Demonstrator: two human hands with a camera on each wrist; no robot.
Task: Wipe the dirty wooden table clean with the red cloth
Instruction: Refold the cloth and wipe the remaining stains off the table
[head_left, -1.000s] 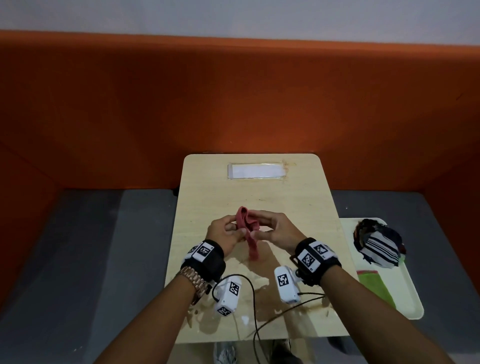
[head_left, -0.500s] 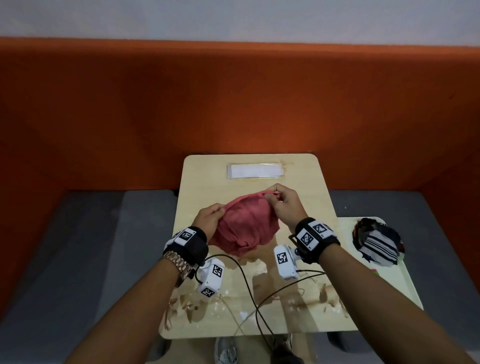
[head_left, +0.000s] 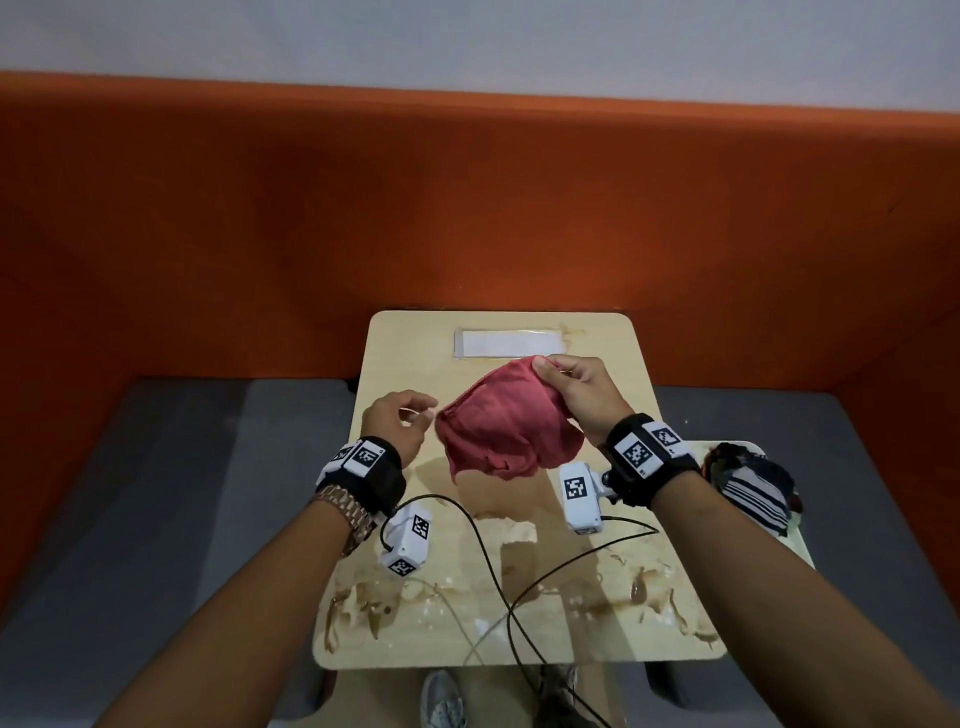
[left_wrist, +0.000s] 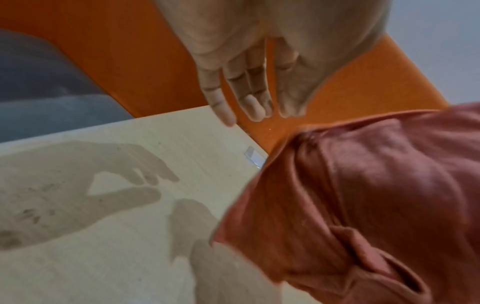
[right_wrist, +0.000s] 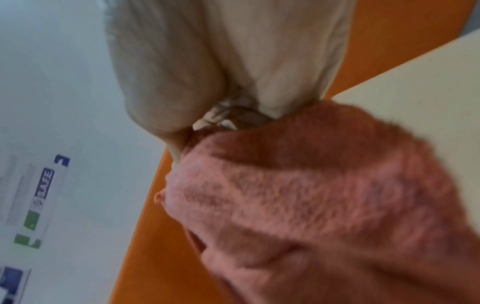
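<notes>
The red cloth (head_left: 506, 428) hangs in the air above the middle of the wooden table (head_left: 597, 587), bunched and drooping from its upper edge. The right hand (head_left: 582, 389) pinches that top corner between thumb and curled fingers – the right wrist view shows the fabric gathered right at the fingertips. The left hand (head_left: 397, 428) hovers just beside the cloth's left edge, fingers loosely extended and holding nothing. Brown smears (head_left: 639, 587) and pale blotches streak the near part of the tabletop – a white strip (head_left: 506, 343) lies near the far edge. To the right, a tray (head_left: 800, 540) holds a striped cloth (head_left: 753, 488).
</notes>
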